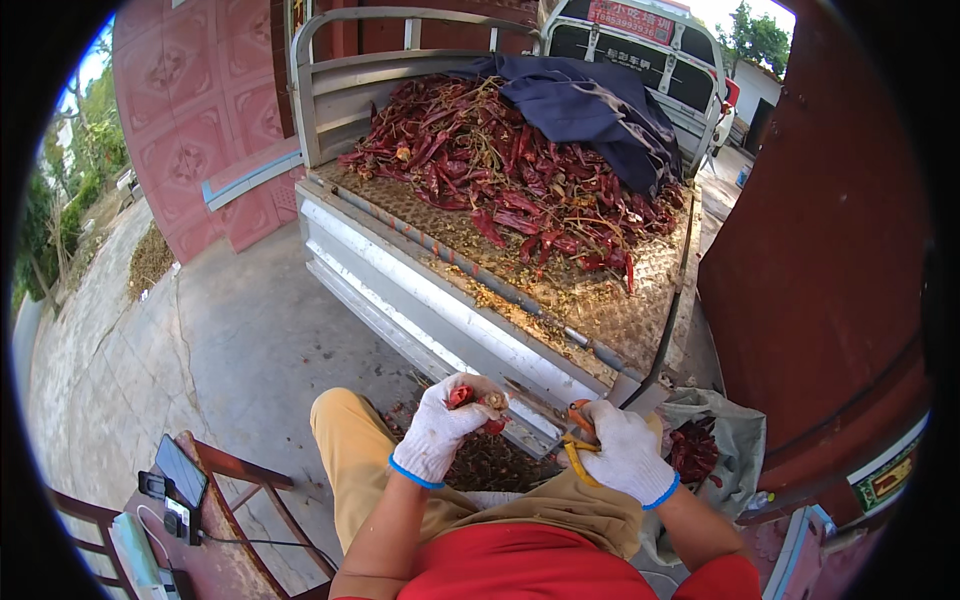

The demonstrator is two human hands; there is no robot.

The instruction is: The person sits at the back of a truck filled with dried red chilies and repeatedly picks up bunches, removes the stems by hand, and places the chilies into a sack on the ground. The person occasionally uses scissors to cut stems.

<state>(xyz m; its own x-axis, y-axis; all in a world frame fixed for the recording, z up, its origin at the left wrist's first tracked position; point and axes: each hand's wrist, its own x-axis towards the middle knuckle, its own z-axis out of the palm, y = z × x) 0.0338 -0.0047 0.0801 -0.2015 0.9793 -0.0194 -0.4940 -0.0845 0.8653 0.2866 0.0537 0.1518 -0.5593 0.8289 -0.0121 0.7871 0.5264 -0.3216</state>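
In a white knit glove with a blue cuff, my left hand (448, 424) grips a dried red chili pepper (460, 396), whose pale stem end shows at the fingers. My right hand (626, 450), gloved alike, is closed on scissors (576, 457) with orange and yellow handles; their blades point left toward the pepper without clearly touching it. Beyond both hands a large heap of dried red chili peppers (517, 180) lies on the truck bed (420, 217), partly under a dark blue cloth (592, 112). Dark stem scraps (499, 461) lie on the ground between my knees.
The truck's metal tailgate (435, 307) hangs just past my knees. An open woven sack (739, 435) holding red peppers stands at my right. At the lower left, a wooden stool or bench (232, 555) carries a phone (181, 469) and a cable. A dark red metal door (817, 262) rises at the right.
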